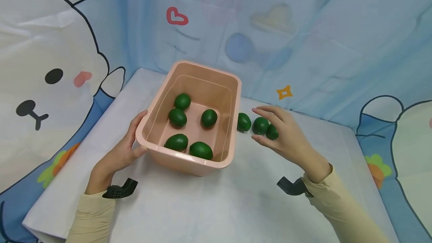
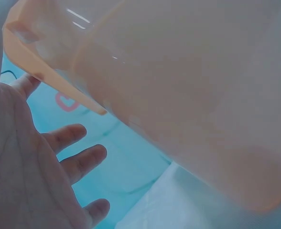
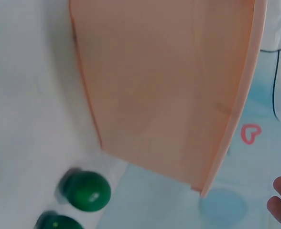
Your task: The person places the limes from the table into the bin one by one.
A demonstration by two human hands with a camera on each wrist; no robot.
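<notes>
A pink plastic tub (image 1: 233,96) stands on the white table and holds several dark green egg-shaped fruits (image 1: 177,117). My left hand (image 1: 133,138) rests against its near left corner, thumb on the rim and fingers straight along the wall; the left wrist view shows those fingers (image 2: 76,160) spread beside the tub (image 2: 178,86). Three more green fruits (image 1: 243,122) lie on the table right of the tub. My right hand (image 1: 264,123) hovers over them with relaxed fingers and holds nothing. The right wrist view shows two of the fruits (image 3: 85,191) below the tub wall (image 3: 164,86).
A cartoon-printed blue cloth (image 1: 303,29) hangs close behind and around the table. The table's left edge (image 1: 67,160) and right edge (image 1: 371,168) drop off to that cloth. White tabletop (image 1: 209,205) stretches between my forearms.
</notes>
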